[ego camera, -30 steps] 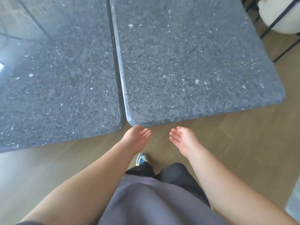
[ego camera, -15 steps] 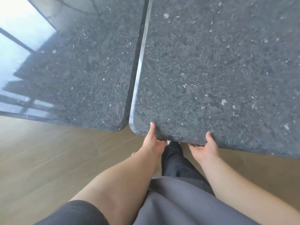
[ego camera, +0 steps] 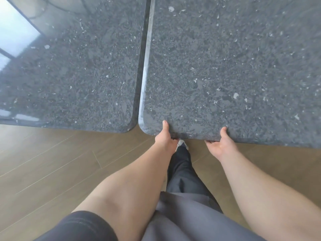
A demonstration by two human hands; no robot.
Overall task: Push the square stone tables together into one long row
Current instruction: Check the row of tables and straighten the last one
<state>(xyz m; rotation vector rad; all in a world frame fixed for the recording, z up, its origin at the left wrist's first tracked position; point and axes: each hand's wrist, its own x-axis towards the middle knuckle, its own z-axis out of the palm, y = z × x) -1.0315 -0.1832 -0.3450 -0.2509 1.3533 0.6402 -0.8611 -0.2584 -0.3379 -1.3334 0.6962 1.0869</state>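
Two dark speckled stone tables stand side by side with a narrow seam between them. The left table (ego camera: 73, 70) has its near edge a little farther from me than that of the right table (ego camera: 234, 66). My left hand (ego camera: 165, 138) grips the right table's near edge close to its rounded left corner, thumb on top, fingers hidden underneath. My right hand (ego camera: 221, 143) holds the same edge a short way to the right, thumb on top, fingers under the slab.
Brown wooden plank floor (ego camera: 52, 162) lies below and to the left. My dark trouser leg and a shoe (ego camera: 182, 145) show between my arms under the table edge. A bright window reflection (ego camera: 15, 33) glares on the left table top.
A second ago both hands were open in front of the edge; they then took hold of the right table's near edge. The view has shifted, with the seam now nearer the middle.
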